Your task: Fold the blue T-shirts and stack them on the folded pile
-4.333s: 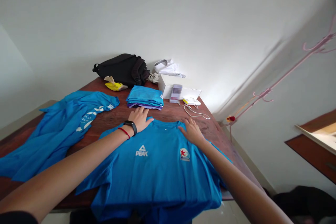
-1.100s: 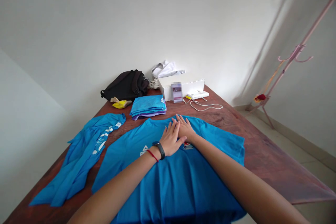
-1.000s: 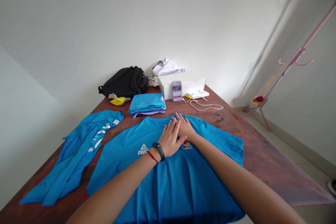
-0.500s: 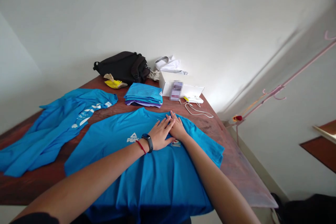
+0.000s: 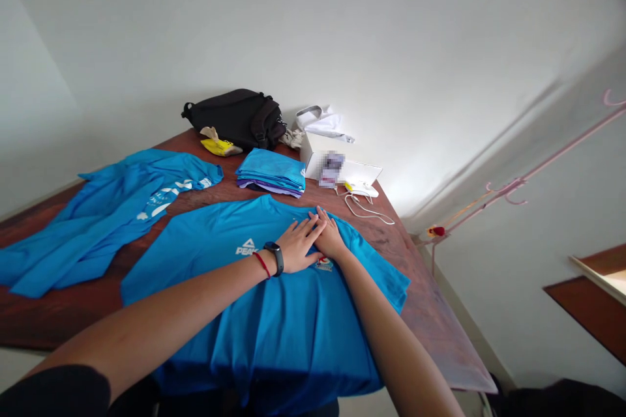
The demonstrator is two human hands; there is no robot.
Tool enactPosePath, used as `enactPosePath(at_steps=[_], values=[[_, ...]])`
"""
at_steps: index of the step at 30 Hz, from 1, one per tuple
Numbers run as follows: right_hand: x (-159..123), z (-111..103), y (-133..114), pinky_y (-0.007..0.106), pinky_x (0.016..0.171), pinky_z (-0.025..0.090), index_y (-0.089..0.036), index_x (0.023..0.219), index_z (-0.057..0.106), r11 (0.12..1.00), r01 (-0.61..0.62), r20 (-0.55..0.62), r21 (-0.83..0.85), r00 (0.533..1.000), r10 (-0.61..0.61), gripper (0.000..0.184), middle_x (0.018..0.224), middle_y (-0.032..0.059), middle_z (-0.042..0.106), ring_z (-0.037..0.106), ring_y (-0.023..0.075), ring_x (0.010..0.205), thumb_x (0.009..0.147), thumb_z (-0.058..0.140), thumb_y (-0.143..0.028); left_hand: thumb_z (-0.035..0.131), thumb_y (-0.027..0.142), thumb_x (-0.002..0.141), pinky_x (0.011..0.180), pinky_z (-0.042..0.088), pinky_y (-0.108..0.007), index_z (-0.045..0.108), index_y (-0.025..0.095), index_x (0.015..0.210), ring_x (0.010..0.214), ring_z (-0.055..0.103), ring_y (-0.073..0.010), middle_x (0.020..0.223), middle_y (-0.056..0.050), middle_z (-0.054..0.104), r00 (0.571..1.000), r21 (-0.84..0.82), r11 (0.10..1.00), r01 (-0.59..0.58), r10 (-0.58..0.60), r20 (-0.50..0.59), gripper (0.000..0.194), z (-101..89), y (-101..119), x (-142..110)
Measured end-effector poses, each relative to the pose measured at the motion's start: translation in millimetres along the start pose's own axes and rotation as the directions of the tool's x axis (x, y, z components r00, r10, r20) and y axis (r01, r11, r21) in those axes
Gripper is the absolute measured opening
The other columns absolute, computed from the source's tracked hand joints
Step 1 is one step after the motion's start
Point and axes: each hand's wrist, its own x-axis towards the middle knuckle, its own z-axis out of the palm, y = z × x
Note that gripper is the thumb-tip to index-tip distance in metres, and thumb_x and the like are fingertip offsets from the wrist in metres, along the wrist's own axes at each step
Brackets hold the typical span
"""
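A blue T-shirt point(image 5: 288, 313) with a white PEAK print lies spread on the wooden table, its lower end hanging over the near edge. My left hand point(image 5: 297, 249), wearing a dark wristband and a red string, rests flat near the collar with fingers spread. Its fingertips overlap my right hand point(image 5: 330, 236), which also lies flat on the shirt by the right shoulder, fingers extended. Neither hand grips anything. A small coloured badge point(image 5: 323, 263) shows on the cloth just below them. Soft folds run down the shirt's lower half.
Another blue shirt point(image 5: 112, 215) lies crumpled at left. Behind are a folded clothes stack point(image 5: 270, 171), a black backpack point(image 5: 229, 118), a yellow packet point(image 5: 218, 144), a white box point(image 5: 313, 151) and a white cable point(image 5: 366, 212). A pink rack point(image 5: 548, 159) stands right of the table point(image 5: 430, 332).
The camera view has tilted and shifted slightly. Both hands stay in the same place on the shirt, with the left still overlapping the right.
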Motion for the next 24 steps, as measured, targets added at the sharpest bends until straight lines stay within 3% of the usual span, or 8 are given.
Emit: enactPosePath(at_steps=[6,16,24], values=[[-0.3,0.2,1.6,0.053,0.122,0.014,-0.017,0.155,0.035,0.999,0.029,-0.014,0.037,1.000,-0.028,0.061,0.167,0.0096,0.014,0.012,0.0302,0.153,0.099,0.041,-0.040,0.060,0.044,0.091,0.116,0.028,-0.058,0.018,0.017,0.159,0.147,0.029,-0.0360,0.161,-0.021,0.026,1.000,0.011,1.000,-0.016,0.016,-0.010,0.084,0.5,-0.7,-0.2],[-0.5,1.9,4.3,0.056,0.121,0.013,-0.022,0.156,0.034,0.996,0.048,-0.024,0.070,0.999,-0.046,0.066,0.166,0.0067,0.017,0.011,0.0334,0.153,0.095,0.045,-0.046,0.058,0.047,0.092,0.116,0.026,-0.058,0.016,0.019,0.159,0.148,0.026,-0.0354,0.162,-0.018,0.026,1.000,0.000,1.000,-0.022,0.022,-0.017,0.084,7.7,-4.8,0.7],[-3.3,-2.4,0.8,0.058,0.120,0.015,-0.024,0.153,0.040,0.996,0.080,-0.028,0.036,0.997,-0.079,0.062,0.162,0.0074,0.030,0.015,0.0356,0.152,0.096,0.044,-0.045,0.059,0.045,0.090,0.115,0.027,-0.058,0.017,0.020,0.158,0.148,0.028,-0.0356,0.162,-0.018,0.025,0.998,-0.001,1.000,-0.026,0.025,-0.049,0.083,12.8,-6.9,1.0]])
